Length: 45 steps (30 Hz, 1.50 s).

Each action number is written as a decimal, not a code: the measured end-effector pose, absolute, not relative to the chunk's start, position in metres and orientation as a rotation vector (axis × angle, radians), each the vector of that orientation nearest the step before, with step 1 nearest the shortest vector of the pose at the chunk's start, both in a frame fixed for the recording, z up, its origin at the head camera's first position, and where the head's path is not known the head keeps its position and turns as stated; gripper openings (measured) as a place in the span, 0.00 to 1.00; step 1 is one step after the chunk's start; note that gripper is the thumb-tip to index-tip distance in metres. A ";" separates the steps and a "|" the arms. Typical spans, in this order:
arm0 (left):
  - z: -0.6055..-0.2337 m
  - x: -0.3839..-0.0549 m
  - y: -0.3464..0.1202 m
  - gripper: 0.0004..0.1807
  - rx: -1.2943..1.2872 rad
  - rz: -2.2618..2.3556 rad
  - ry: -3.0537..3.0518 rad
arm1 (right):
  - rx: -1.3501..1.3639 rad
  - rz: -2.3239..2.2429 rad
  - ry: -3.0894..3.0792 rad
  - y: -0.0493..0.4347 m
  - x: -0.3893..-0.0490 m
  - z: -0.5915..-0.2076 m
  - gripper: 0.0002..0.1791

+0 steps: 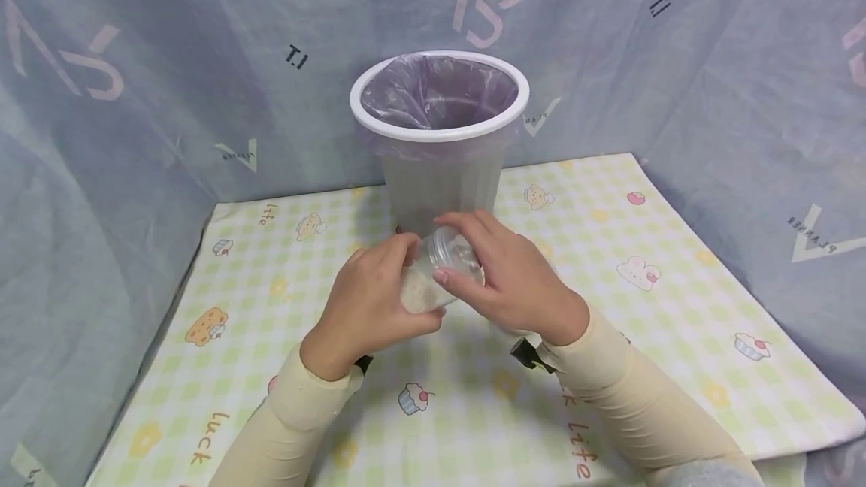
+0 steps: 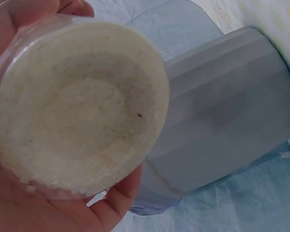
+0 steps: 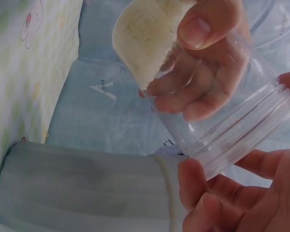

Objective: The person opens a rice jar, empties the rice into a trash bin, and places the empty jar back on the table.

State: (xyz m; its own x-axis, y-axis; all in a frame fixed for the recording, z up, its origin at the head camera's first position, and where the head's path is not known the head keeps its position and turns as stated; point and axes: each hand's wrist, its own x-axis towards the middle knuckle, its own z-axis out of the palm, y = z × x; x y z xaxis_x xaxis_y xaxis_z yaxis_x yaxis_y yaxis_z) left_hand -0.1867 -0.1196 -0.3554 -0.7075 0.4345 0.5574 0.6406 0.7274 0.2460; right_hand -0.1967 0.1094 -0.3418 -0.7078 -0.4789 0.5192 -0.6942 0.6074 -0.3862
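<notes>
A: Listing head view: left hand [image 1: 368,307] grips clear jar [image 1: 436,270] at its base; right hand [image 1: 510,276] curls round its mouth end; jar tilted, above desk [image 1: 676,307], before lined bin [image 1: 440,141].

B: Left wrist view: jar base [image 2: 79,108], pale grains inside, cupped in palm; bin [image 2: 227,111] beside.

A: Right wrist view: jar [image 3: 217,96]; threaded rim between right fingers [image 3: 193,181].
</notes>
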 end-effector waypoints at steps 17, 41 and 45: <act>-0.352 -0.187 -0.123 0.41 -0.811 -0.624 -2.439 | 1.054 0.849 -2.339 0.109 -0.199 -0.339 0.34; -0.351 -0.185 -0.123 0.42 -0.863 -0.638 -2.454 | 1.184 0.910 -2.147 0.107 -0.198 -0.336 0.24; -0.352 -0.184 -0.123 0.42 -0.863 -0.633 -2.472 | 1.203 0.924 -2.143 0.107 -0.197 -0.337 0.23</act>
